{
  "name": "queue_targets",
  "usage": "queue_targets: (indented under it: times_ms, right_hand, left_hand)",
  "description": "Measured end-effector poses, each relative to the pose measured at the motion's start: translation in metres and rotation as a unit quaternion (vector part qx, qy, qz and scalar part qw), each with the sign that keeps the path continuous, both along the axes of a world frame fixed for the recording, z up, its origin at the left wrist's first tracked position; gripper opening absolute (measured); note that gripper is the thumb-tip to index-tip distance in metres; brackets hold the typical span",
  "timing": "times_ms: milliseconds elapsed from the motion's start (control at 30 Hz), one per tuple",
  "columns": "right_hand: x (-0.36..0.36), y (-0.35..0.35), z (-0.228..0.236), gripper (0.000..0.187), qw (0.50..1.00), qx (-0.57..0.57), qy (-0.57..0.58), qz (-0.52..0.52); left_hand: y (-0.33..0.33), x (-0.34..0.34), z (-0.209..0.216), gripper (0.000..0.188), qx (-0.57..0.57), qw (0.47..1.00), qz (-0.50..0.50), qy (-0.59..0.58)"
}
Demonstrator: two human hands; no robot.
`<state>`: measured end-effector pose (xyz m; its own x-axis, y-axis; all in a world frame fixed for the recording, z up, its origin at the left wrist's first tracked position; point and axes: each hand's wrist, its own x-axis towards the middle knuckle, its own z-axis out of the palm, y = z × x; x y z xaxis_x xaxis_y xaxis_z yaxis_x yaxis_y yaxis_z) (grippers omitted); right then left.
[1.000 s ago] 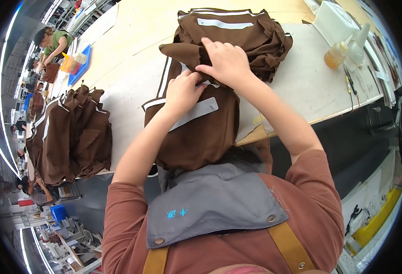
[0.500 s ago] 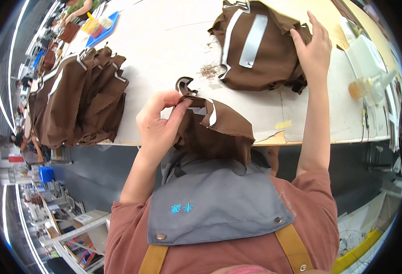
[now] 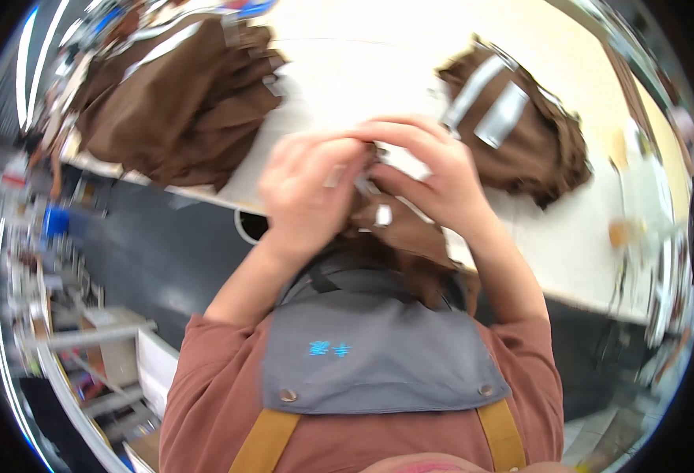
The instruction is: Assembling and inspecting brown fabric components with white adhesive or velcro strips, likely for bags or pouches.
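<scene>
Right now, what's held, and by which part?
A brown cloth piece, held at its upper end by the left hand and right hand; blur hides finger detail.

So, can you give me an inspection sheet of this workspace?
Surface: pale table, bearing two cloth piles.
Work things: brown cloth piece in front of the apron; left pile and right pile, both brown with white strips.
Clutter: orange bottle and a white container at the right, blurred.
Grips: left grip and right grip both on the brown cloth piece, close together; exact finger contact blurred.
Cables: nothing seen.
Surroundings: grey floor; blue bin at the left.
</scene>
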<state>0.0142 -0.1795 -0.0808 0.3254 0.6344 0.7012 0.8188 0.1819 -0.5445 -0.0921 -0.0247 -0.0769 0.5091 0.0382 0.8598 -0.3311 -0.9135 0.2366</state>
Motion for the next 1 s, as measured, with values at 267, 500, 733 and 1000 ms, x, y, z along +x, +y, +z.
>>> queue_targets:
  times_ms: [267,500,733,1000]
  right_hand:
    - [0.01,-0.001,0.023,0.024,0.996,0.034,-0.078,-0.022]
    - [-0.005,-0.016,0.048,0.027,0.994,-0.067,0.076,-0.038]
    - [0.006,0.015,0.05,0.016,0.992,-0.118,-0.029,-0.032]
    - [0.01,0.008,0.05,0.013,0.986,-0.137,0.078,-0.048]
  left_hand:
    - [0.027,-0.011,0.019,0.02,-0.073,0.997,-0.038,0.01]
    - [0.073,-0.038,0.05,0.037,-0.177,0.888,-0.215,0.367]
    - [0.079,-0.026,0.052,0.042,0.085,0.866,-0.299,0.392]
    - [0.052,-0.013,0.049,0.037,0.098,0.934,-0.238,0.248]
